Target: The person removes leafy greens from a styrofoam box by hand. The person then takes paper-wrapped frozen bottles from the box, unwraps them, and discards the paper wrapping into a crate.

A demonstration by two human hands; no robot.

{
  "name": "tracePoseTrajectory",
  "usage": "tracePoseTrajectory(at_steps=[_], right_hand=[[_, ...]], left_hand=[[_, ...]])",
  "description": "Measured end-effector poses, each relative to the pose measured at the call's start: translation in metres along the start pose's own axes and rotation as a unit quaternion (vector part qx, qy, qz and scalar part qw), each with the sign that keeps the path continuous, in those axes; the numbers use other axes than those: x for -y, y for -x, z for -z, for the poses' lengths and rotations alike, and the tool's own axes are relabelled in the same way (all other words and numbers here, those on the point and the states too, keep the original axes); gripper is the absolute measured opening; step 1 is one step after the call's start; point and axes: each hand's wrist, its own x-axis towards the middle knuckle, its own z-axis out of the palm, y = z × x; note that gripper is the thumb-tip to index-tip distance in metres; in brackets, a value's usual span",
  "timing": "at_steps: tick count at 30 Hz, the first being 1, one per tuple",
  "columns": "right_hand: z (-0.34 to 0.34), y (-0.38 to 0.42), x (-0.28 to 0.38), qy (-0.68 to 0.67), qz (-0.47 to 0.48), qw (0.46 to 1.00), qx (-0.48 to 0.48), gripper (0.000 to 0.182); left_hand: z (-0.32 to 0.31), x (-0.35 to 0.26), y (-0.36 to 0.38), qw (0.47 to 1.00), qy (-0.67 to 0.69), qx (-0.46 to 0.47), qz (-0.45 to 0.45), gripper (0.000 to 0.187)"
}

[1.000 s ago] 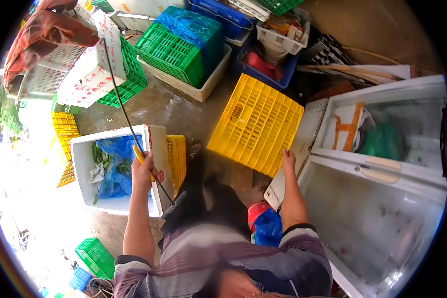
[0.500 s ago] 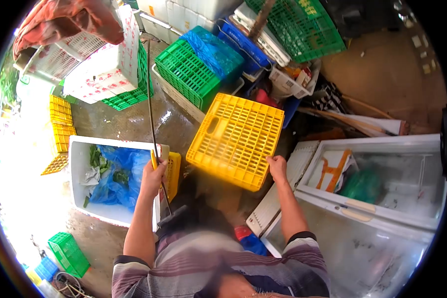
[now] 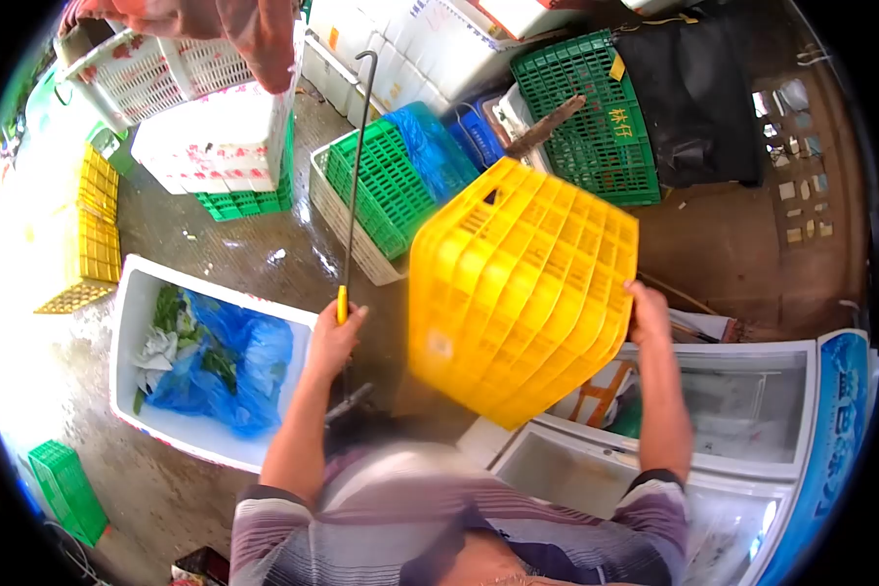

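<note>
My left hand (image 3: 334,342) is wrapped round the yellow handle of a long thin metal hook (image 3: 356,181), whose bent tip points away from me. On the other side, my right hand (image 3: 649,311) grips the right edge of a large yellow plastic crate (image 3: 523,303). The crate is tilted in front of me, its slatted bottom and sides facing up toward the camera. Left of my left hand stands a white foam box (image 3: 293,391) holding a blue plastic bag (image 3: 264,342), green leaves (image 3: 171,313) and crumpled pale paper.
Ahead, a green crate (image 3: 381,181) sits in a pale crate by white foam boxes (image 3: 420,59). A dark green crate (image 3: 596,127) leans at the back right. A glass-topped freezer (image 3: 723,391) is at right; yellow crates (image 3: 96,234) stand far left on wet floor (image 3: 254,239).
The yellow crate has come up closer to the camera and tilted, moving right with my right hand. The hook now points more straight ahead. The view has shifted.
</note>
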Motion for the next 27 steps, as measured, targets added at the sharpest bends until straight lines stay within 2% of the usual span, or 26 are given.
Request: tracePoseTrajectory(at_steps=[1,2,3,4,5,6,7,8,9,11,12,13,15,17,19,21,23,25,26,27], right_hand=[[-0.036,0.024,0.036,-0.02,0.043,0.999,-0.006,0.031],[-0.057,0.032,0.064,-0.013,0.026,1.0,0.01,0.031],[-0.08,0.021,0.081,-0.084,0.047,0.994,0.055,0.029],[-0.082,-0.004,0.102,-0.063,0.042,0.986,0.148,0.025],[-0.143,0.025,0.129,-0.123,0.077,0.986,0.078,0.022],[-0.173,0.031,0.138,-0.145,0.171,0.956,0.188,0.024],[-0.193,0.039,0.138,-0.184,0.211,0.918,0.28,0.025],[-0.209,0.027,0.115,-0.22,0.232,0.929,0.188,0.021],[-0.208,-0.028,0.064,-0.168,0.264,0.946,0.083,0.04],[-0.196,-0.09,-0.053,0.068,0.27,0.96,-0.021,0.061],[-0.193,-0.081,-0.091,0.204,0.214,0.949,-0.111,0.069],[-0.179,-0.102,-0.142,0.199,0.165,0.949,-0.179,0.076],[-0.17,-0.113,-0.222,-0.066,0.051,0.984,-0.155,0.078],[-0.195,-0.071,-0.204,-0.075,-0.235,0.955,-0.163,0.068],[-0.198,-0.113,-0.252,-0.015,-0.166,0.984,-0.065,0.08],[-0.211,-0.134,-0.283,0.065,-0.06,0.996,-0.033,0.071],[-0.231,-0.142,-0.284,0.113,0.037,0.993,0.026,0.064],[-0.236,-0.122,-0.253,0.132,0.11,0.98,0.099,0.06],[-0.237,-0.113,-0.233,0.127,0.124,0.971,0.163,0.051],[-0.237,-0.107,-0.215,0.126,0.117,0.957,0.233,0.051]], left_hand=[[0.0,0.007,-0.008,1.0,0.02,0.009,-0.017,0.022],[-0.004,0.002,-0.012,1.0,0.025,0.005,-0.019,0.022],[-0.012,-0.002,-0.014,0.999,0.035,0.0,-0.019,0.022],[-0.023,-0.005,-0.02,0.997,0.073,0.021,-0.012,0.02],[-0.04,0.009,-0.033,0.997,0.069,0.017,-0.038,0.02],[-0.062,0.016,-0.046,0.994,0.093,0.015,-0.063,0.026],[-0.077,0.022,-0.062,0.99,0.114,0.008,-0.089,0.033],[-0.088,0.034,-0.09,0.988,0.13,-0.002,-0.082,0.038],[-0.102,0.053,-0.115,0.987,0.147,-0.011,-0.07,0.042],[-0.115,0.068,-0.128,0.982,0.188,-0.023,-0.028,0.048],[-0.113,0.066,-0.135,0.977,0.21,-0.029,-0.004,0.049],[-0.112,0.062,-0.143,0.972,0.231,-0.035,0.017,0.051],[-0.114,0.053,-0.151,0.968,0.248,-0.026,-0.015,0.054],[-0.118,0.042,-0.161,0.977,0.21,-0.033,-0.029,0.055],[-0.116,0.035,-0.176,0.982,0.181,-0.041,-0.04,0.056],[-0.112,0.033,-0.181,0.987,0.154,-0.04,-0.034,0.057],[-0.113,0.033,-0.179,0.987,0.148,-0.047,-0.032,0.051],[-0.119,0.028,-0.175,0.988,0.145,-0.044,-0.015,0.045],[-0.127,0.022,-0.173,0.987,0.15,-0.055,-0.003,0.035],[-0.138,0.012,-0.172,0.99,0.134,-0.049,0.012,0.033]])
